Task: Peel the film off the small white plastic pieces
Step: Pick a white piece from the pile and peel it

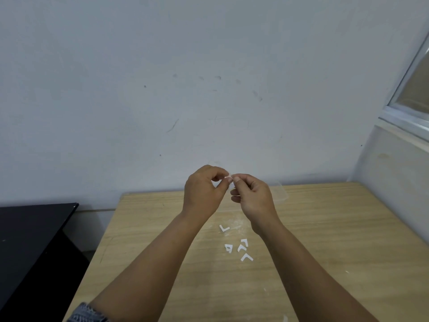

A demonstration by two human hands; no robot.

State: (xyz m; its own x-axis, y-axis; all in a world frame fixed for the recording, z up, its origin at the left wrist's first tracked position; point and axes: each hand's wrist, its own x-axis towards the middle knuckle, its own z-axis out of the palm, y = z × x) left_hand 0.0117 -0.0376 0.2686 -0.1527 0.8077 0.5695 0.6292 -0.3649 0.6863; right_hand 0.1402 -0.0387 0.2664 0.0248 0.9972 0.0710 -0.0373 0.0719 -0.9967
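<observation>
Nearest the camera, a grey patterned sleeve (87, 313) shows at the bottom edge on the left forearm. Both forearms reach forward over the desk (325, 240), a light wood-grain top that meets the wall at its far edge.

Raised above the far part of the desk, the left hand (203, 194) and right hand (254, 198) meet fingertip to fingertip. Left fingers (222, 176) are curled and pinch a small white piece (228, 175) between thumb and forefinger. Right fingers (236, 180) pinch at the same spot, thumb against forefinger, the other fingers curled under. Whether the right hand grips the piece or its film cannot be told; the film is too small and blurred to make out.

On the desk, below the hands and near the middle, lie 5 loose pieces (240, 248): 1 angled piece alone nearer the hands, 4 clustered closer to the camera. A clear container (282, 194) sits near the far edge, partly hidden behind the right hand.

A black surface (30, 240) stands off the desk's left edge. A window frame (408, 101) is at the upper right.
</observation>
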